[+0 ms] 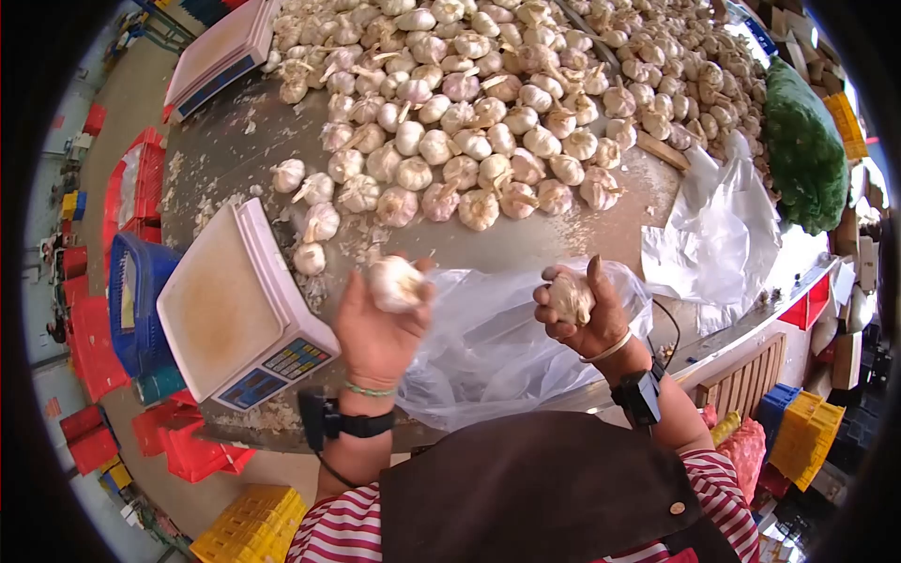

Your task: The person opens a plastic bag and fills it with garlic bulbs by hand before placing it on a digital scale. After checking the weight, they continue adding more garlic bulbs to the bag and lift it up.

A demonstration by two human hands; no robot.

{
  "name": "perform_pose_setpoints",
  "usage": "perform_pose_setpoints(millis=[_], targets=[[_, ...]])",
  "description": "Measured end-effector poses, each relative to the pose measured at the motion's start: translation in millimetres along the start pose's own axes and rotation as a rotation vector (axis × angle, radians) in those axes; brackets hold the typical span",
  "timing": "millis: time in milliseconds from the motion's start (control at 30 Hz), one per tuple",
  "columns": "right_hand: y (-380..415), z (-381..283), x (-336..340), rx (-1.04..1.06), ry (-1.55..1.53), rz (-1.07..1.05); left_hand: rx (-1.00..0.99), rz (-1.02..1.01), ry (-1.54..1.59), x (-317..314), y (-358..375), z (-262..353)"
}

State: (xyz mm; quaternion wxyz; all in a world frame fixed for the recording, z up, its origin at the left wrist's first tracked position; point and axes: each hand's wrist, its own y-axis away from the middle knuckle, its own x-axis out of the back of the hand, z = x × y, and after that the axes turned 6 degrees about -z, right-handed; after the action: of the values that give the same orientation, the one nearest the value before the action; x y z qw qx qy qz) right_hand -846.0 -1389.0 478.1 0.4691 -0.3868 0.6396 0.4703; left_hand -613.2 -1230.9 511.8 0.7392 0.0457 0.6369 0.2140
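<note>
My left hand (383, 328) is closed around a white garlic bulb (396, 284), slightly blurred, just right of the weighing scale. In my right hand (601, 314) is a second, duller and browner garlic bulb (570, 298), gripped between fingers and thumb. A clear plastic bag (479, 338) lies spread on the table between and beneath the two hands; what it may hold is hard to make out. Beyond them a big heap of garlic bulbs (460, 117) covers the far part of the table, with a few loose bulbs near the scale.
A weighing scale (225, 305) stands on the left, another scale (221, 56) farther back. White plastic bags (723, 216) and a green net sack (802, 141) lie at the right. A blue basket (136, 305) and red crates (183, 436) stand beyond the left edge, yellow crates (807, 436) lower right.
</note>
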Motion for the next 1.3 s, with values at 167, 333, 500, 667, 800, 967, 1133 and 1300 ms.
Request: perform_pose_setpoints(millis=[167,333,500,667,800,967,1133,1300], targets=[[12.5,18.5,6.2,-0.078,0.497,0.226,0.287,-0.001,0.084,1.8,10.5,-46.2],[20.5,28.1,14.6,0.103,1.965,0.241,0.412,0.031,-0.049,26.4,14.8,-75.5],[18.4,18.5,10.7,0.216,2.503,-0.013,-0.082,-0.187,-2.032,54.3,16.1,-92.6],[-24.8,-36.7,-7.9,0.386,2.085,0.379,0.2,-0.17,-2.248,18.3,21.2,-78.5],[-73.0,-67.4,26.9,0.472,2.351,0.472,-0.072,-0.115,-2.064,-9.7,-16.7,-52.2],[-87.7,-59.1,35.6,0.356,2.523,0.542,-0.527,-0.059,-2.042,20.4,-82.3,-41.1],[-47.1,-66.5,22.5,0.323,1.178,0.462,-0.539,-0.028,-2.433,39.8,-122.5,-59.9],[0.3,-51.0,6.1,0.192,0.05,0.019,-0.231,0.085,-2.528,26.3,-138.9,-77.7]])
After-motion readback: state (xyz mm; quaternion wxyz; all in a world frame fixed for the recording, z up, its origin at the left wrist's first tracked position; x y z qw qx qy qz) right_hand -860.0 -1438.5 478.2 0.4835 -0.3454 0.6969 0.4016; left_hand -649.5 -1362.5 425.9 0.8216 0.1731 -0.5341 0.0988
